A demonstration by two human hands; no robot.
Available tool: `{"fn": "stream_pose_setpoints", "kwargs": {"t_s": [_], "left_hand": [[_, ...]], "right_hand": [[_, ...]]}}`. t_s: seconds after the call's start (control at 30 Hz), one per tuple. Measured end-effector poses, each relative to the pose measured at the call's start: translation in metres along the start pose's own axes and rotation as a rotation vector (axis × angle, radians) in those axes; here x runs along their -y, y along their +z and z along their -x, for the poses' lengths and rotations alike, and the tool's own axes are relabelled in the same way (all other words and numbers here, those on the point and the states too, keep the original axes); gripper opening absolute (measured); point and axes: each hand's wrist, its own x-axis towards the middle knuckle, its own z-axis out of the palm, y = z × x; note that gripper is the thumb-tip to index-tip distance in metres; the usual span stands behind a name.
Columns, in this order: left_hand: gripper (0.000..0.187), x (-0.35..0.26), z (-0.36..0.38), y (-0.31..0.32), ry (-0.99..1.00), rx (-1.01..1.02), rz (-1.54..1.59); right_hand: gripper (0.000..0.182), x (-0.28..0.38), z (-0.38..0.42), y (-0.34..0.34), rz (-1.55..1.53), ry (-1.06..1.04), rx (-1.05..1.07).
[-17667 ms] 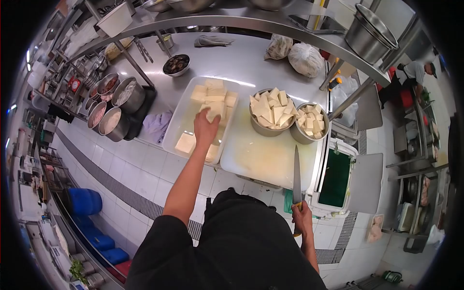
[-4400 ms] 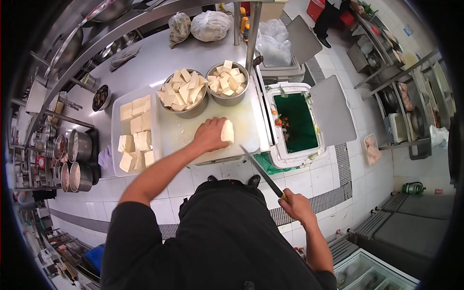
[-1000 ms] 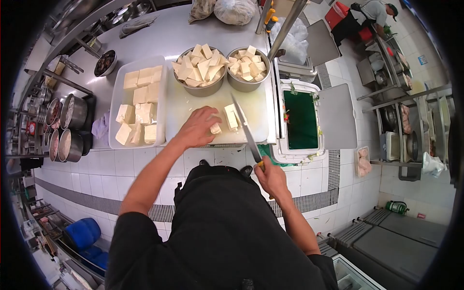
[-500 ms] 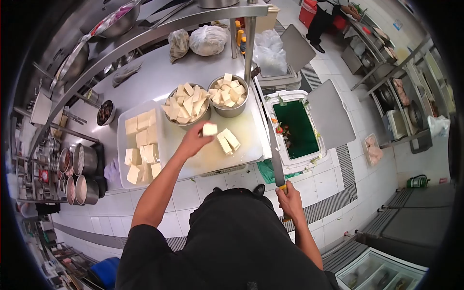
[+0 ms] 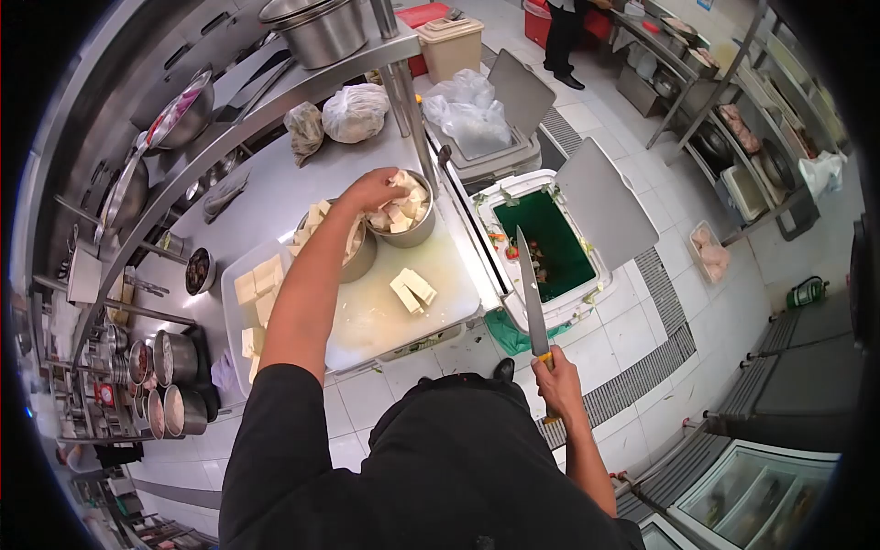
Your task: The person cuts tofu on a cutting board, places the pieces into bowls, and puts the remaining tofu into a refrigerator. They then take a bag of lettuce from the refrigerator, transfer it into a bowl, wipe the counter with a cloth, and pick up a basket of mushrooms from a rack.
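My left hand [image 5: 371, 191] is over the right-hand metal pot [image 5: 410, 234], its fingers closed on a pale tofu piece [image 5: 401, 180] at the top of the heap. Under my left forearm, a second metal pot [image 5: 359, 263] of cut tofu is partly hidden. Cut tofu pieces [image 5: 412, 291] lie together on the cutting board [image 5: 449, 275]. My right hand [image 5: 559, 390] grips the yellow handle of a long knife [image 5: 534, 307], held away from the board with its blade pointing forward. To the left, a clear plastic tub [image 5: 236, 362] contains larger tofu blocks, partly covered by my arm.
An open white bin [image 5: 600, 275] with a green interior and food scraps stands right of the counter. Bagged items [image 5: 356, 114] lie at the counter's back under a metal shelf [image 5: 275, 101]. A person [image 5: 564, 41] stands at the far counter.
My left hand has carried the tofu piece from above the board forward to the right-hand pot. The knife stays in my right hand. The camera view has shifted.
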Motion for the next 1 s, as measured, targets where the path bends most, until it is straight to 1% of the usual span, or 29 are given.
{"fn": "stream_pose_setpoints", "kwargs": {"t_s": [0.03,0.07,0.1,0.17,0.2,0.23,0.3,0.33,0.4,0.43,0.53,0.6,0.63,0.7,0.73,0.8,0.83,0.9,0.93,1.0], "left_hand": [[0.047,0.003,-0.004,-0.006,0.009,0.112,-0.056],[0.046,0.017,-0.014,-0.006,0.0,0.05,-0.104],[0.046,0.017,-0.014,-0.012,0.001,0.052,-0.106],[0.058,0.015,-0.017,-0.018,-0.013,0.108,-0.091],[0.057,0.009,-0.011,-0.022,-0.005,0.149,-0.014],[0.057,0.007,-0.01,-0.024,-0.006,0.149,-0.013],[0.053,0.006,-0.007,-0.027,-0.024,0.227,-0.006],[0.053,0.006,-0.006,-0.027,-0.024,0.225,-0.004],[0.04,0.008,-0.006,-0.026,-0.06,0.163,0.073],[0.04,0.012,-0.009,-0.026,-0.06,0.164,0.073],[0.043,0.018,-0.014,-0.027,-0.07,0.147,0.077],[0.052,0.014,-0.012,-0.027,-0.017,0.167,0.129],[0.052,0.011,-0.008,-0.027,-0.018,0.168,0.129],[0.056,0.006,-0.001,-0.028,0.052,0.083,0.099],[0.056,0.01,-0.005,-0.029,0.053,0.084,0.099],[0.059,0.016,-0.012,-0.037,0.057,0.15,-0.079],[0.059,0.015,-0.014,-0.037,0.06,0.152,-0.082],[0.061,0.015,-0.017,-0.036,-0.065,-0.016,0.098],[0.061,0.024,-0.025,-0.032,-0.064,-0.016,0.098],[0.061,0.031,-0.034,-0.021,-0.085,-0.092,-0.094]], "right_hand": [[0.036,0.001,0.002,-0.003,-0.04,0.068,0.022],[0.036,0.001,0.004,-0.006,-0.043,0.07,0.02],[0.036,0.0,0.007,-0.009,-0.027,0.086,0.014],[0.036,-0.004,0.006,-0.014,-0.009,0.107,0.005],[0.036,-0.006,0.004,-0.014,0.001,0.095,-0.002],[0.037,-0.009,0.001,-0.014,0.011,0.081,-0.008],[0.037,-0.014,-0.004,-0.013,0.022,0.059,-0.011],[0.037,-0.016,-0.007,-0.013,0.031,0.037,-0.015],[0.038,-0.019,-0.013,-0.01,0.033,0.017,-0.021],[0.038,-0.02,-0.014,-0.01,0.033,0.0,-0.025],[0.039,-0.012,-0.012,-0.011,0.028,0.035,-0.003],[0.039,-0.007,-0.011,-0.012,0.026,0.065,0.018],[0.039,-0.006,-0.01,-0.012,0.024,0.096,0.038],[0.039,-0.012,-0.012,-0.009,0.033,0.081,0.032],[0.039,-0.015,-0.012,-0.008,0.043,0.064,0.027],[0.039,-0.016,-0.012,-0.008,0.038,0.067,0.025],[0.039,-0.015,-0.011,-0.008,0.035,0.072,0.022],[0.038,-0.014,-0.01,-0.008,0.033,0.073,0.011],[0.038,-0.013,-0.01,-0.008,0.033,0.072,0.003],[0.038,-0.014,-0.01,-0.008,0.028,0.072,0.008]]}}
